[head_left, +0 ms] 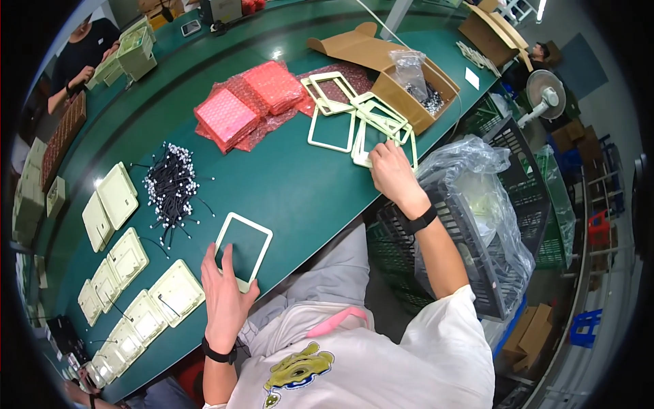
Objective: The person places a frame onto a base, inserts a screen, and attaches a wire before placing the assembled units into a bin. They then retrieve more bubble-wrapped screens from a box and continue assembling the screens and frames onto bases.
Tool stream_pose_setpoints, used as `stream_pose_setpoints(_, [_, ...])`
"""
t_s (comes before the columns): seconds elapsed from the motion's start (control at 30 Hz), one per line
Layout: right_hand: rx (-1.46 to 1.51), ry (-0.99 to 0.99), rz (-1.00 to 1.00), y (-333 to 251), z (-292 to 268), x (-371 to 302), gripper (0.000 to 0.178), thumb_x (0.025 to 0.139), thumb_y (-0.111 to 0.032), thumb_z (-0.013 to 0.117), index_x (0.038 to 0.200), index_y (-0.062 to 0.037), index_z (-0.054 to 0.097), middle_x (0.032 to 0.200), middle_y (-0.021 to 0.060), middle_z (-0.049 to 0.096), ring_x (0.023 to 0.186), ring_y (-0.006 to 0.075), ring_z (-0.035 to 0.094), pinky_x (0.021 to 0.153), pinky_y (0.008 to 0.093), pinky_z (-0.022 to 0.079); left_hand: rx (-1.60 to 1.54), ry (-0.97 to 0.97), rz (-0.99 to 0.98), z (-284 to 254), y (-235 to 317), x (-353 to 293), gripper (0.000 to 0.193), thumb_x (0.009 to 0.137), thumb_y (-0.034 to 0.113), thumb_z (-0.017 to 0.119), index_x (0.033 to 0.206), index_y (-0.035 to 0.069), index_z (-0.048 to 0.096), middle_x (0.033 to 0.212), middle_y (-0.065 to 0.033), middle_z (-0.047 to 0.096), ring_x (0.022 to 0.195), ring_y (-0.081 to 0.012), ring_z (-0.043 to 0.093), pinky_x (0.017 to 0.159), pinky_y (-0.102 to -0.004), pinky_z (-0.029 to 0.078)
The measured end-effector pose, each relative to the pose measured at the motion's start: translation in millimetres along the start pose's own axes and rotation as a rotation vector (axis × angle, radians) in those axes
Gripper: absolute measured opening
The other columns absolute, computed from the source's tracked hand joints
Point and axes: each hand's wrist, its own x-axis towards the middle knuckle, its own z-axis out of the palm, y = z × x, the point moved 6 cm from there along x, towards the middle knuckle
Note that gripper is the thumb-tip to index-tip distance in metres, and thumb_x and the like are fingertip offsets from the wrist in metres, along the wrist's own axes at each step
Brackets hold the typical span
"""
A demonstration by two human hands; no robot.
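Note:
My left hand (228, 293) is at the table's near edge, thumb and fingers spanning the near end of a pale green rectangular frame (268, 249). The frame's middle is an opening that shows the green table. To the right, my right hand (395, 174) pinches the near part of another pale green frame (360, 158) in a loose, overlapping pile. Its fingertips are partly hidden by the back of the hand. More frames of that pile, such as a flat-lying frame (332, 146), are just left of my right hand.
Black cables with white ends (170, 187) are heaped left of centre. Pale covers (177, 293) stand in rows at left. Red bubble-wrap packs (228, 116) and an open cardboard box (409, 95) are farther back. A black crate (470, 252) with plastic lining stands at my right.

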Motion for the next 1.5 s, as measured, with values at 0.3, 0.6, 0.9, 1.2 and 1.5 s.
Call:
stream_pose_setpoints(0.3, [0.528, 0.116, 0.091, 15, -37, 37, 0.031, 0.086, -0.018, 0.080, 0.113, -0.0034, 0.074, 0.089, 0.0143, 0.067, 0.086, 0.0302, 0.067, 0.077, 0.0433, 0.053, -0.004, -0.037, -0.020, -11, -9, -21, 0.084, 0.074, 0.007, 0.088, 0.148, 0.000, 0.050, 0.160, -0.0291, 0.037, 0.144, -0.0497, 0.043, 0.120, -0.0534, 0.040])
stream_pose_setpoints(0.6, [0.801, 0.472, 0.193, -9, -114, 48, 0.024, 0.093, -0.015, 0.075, 0.115, -0.0050, 0.077, 0.093, 0.0110, 0.070, 0.080, 0.0242, 0.061, 0.076, 0.0388, 0.050, -0.057, -0.044, -0.033, -18, -19, -26, 0.090, 0.069, 0.005, 0.089, 0.149, 0.001, 0.049, 0.159, -0.0257, 0.040, 0.144, -0.0490, 0.042, 0.121, -0.0533, 0.039])
stream_pose_setpoints(0.9, [0.632, 0.029, -0.706, -163, -120, 75, 0.009, 0.089, -0.012, 0.070, 0.091, -0.0063, 0.077, 0.086, 0.0064, 0.065, 0.089, 0.0246, 0.059, 0.083, 0.0374, 0.046, -0.048, -0.088, 0.017, -26, -30, -24, 0.097, 0.067, 0.005, 0.088, 0.154, 0.002, 0.045, 0.157, -0.0225, 0.043, 0.146, -0.0457, 0.042, 0.128, -0.0542, 0.032])
stream_pose_setpoints(1.2, [0.196, -0.193, -1.036, -255, -94, 96, 0.003, 0.075, -0.011, 0.068, 0.076, -0.0087, 0.071, 0.089, 0.0056, 0.062, 0.099, 0.0260, 0.060, 0.089, 0.0420, 0.047, -0.078, -0.143, 0.073, -30, -29, -14, 0.096, 0.068, 0.003, 0.086, 0.154, 0.000, 0.045, 0.157, -0.0242, 0.042, 0.149, -0.0438, 0.041, 0.129, -0.0534, 0.030])
stream_pose_setpoints(1.5, [0.571, -0.116, -0.785, -215, -59, 61, 0.044, 0.082, -0.020, 0.080, 0.123, -0.0077, 0.067, 0.152, 0.0175, 0.053, 0.143, 0.0351, 0.050, 0.123, 0.0536, 0.036, -0.086, -0.130, 0.077, -31, -43, -7, 0.095, 0.070, 0.007, 0.087, 0.155, 0.003, 0.045, 0.160, -0.0198, 0.042, 0.149, -0.0426, 0.041, 0.129, -0.0546, 0.030])
